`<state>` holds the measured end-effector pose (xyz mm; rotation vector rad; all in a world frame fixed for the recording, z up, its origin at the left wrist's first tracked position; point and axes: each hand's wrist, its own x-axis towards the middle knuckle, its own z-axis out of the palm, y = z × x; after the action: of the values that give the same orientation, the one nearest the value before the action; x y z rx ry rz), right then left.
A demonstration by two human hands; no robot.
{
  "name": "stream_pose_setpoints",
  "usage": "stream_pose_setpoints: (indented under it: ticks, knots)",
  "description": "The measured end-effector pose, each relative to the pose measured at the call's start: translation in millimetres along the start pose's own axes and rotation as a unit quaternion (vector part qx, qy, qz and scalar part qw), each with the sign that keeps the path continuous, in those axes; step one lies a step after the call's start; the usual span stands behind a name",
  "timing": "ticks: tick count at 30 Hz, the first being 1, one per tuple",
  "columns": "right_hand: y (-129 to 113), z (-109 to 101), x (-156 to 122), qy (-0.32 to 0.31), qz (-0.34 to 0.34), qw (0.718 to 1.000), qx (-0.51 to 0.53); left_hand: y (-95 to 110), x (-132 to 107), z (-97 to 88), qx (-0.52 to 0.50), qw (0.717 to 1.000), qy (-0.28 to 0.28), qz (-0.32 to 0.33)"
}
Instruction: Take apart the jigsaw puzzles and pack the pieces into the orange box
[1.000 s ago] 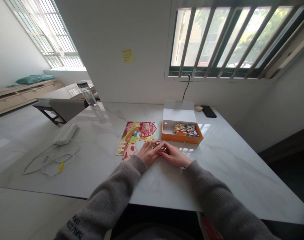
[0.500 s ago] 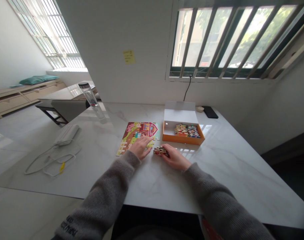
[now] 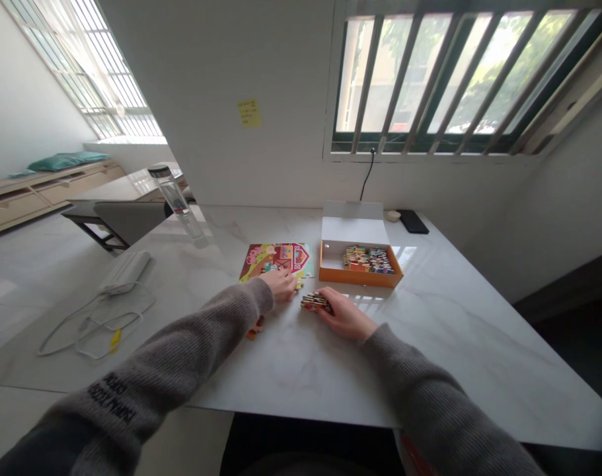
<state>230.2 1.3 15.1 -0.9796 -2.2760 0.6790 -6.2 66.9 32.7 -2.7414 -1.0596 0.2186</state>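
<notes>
A colourful farm jigsaw puzzle [image 3: 281,258] lies partly assembled on the white marble table [image 3: 429,330]. My left hand [image 3: 282,284] rests on its near right part, fingers curled down onto the pieces; whether it holds a piece I cannot make out. My right hand [image 3: 343,313] lies on the table just right of it, closed around a small stack of puzzle pieces [image 3: 314,301]. Behind my right hand stands an orange box [image 3: 360,272] with a white lid flipped up, and several loose pieces lie inside it.
A clear water bottle [image 3: 170,192] stands at the far left of the table. A white power adapter [image 3: 125,271] with coiled cable [image 3: 90,327] lies on the left. A dark phone [image 3: 413,221] sits by the wall. A yellow sticky note [image 3: 250,112] hangs on the wall.
My left hand left the stack held with my right hand and reached forward-left onto the puzzle. My right hand stayed put with the stack.
</notes>
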Motion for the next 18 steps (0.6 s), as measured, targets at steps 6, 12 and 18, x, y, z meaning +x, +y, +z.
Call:
stream_pose_setpoints:
  ticks: [6,12,18]
  knots:
    - [1.6,1.6,-0.2,0.004,-0.004,1.0,-0.003,-5.2,-0.4,5.5,-0.002,0.999,0.038,-0.008]
    - [-0.1,2.2,0.1,0.006,-0.005,1.0,-0.002,3.6,-2.9,4.1,-0.027,0.996,0.055,-0.057]
    - [1.6,3.7,0.8,0.022,0.013,1.0,0.018,19.4,-13.5,2.1,-0.125,0.95,0.194,-0.209]
